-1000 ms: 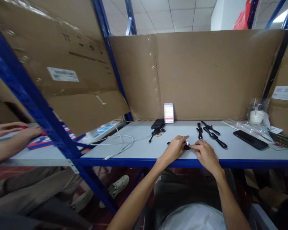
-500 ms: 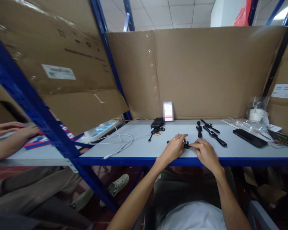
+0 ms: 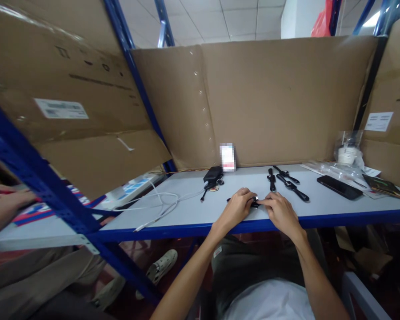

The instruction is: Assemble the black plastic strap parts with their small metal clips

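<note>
My left hand [image 3: 237, 205] and my right hand [image 3: 279, 210] meet over a small black watch [image 3: 254, 203] that lies on the grey shelf top [image 3: 200, 213] near its blue front edge. Both hands have their fingers curled and pinched on the watch; most of it is hidden under them, with a strap end poking out to the left. Beyond my hands lie three more black watches [image 3: 288, 182] in a loose row.
A black phone [image 3: 339, 187] lies at the right beside plastic bags [image 3: 348, 153]. A black charger [image 3: 213, 174], white cables [image 3: 160, 202] and a small white box [image 3: 227, 157] sit toward the back. Cardboard walls surround the shelf. Another person's hand [image 3: 5, 206] rests on the left shelf.
My hands stay pinched on the watch in the same spot. The view has shifted slightly to the right and tilted; the neighbour's hand has drawn back a little to the left.
</note>
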`<control>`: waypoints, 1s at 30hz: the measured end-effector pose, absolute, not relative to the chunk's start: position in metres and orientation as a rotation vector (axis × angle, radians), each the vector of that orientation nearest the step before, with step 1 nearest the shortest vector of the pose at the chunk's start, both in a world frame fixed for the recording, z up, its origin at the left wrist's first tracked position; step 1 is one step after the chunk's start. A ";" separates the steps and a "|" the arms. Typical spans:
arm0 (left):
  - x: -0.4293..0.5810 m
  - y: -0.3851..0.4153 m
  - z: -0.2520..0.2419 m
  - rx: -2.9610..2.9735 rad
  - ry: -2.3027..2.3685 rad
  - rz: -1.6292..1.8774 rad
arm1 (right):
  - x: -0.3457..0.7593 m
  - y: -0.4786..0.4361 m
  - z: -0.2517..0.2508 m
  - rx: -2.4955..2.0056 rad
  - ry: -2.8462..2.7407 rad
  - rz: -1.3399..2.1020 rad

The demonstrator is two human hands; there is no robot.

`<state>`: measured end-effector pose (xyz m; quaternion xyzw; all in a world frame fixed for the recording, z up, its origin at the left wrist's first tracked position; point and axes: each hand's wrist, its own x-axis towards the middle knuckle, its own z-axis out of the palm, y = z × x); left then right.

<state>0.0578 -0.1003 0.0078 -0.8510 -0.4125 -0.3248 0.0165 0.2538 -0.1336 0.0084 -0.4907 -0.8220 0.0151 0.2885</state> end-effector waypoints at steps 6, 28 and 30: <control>0.055 -0.091 0.000 -2.568 -1.346 -1.018 | 0.254 -0.133 0.007 -1.311 -2.197 0.035; 0.054 -0.094 0.006 -2.661 -1.212 -1.034 | 0.254 -0.132 0.003 -1.282 -2.178 0.019; 0.055 -0.095 0.007 -2.679 -1.200 -1.015 | 0.254 -0.132 0.003 -1.287 -2.184 0.020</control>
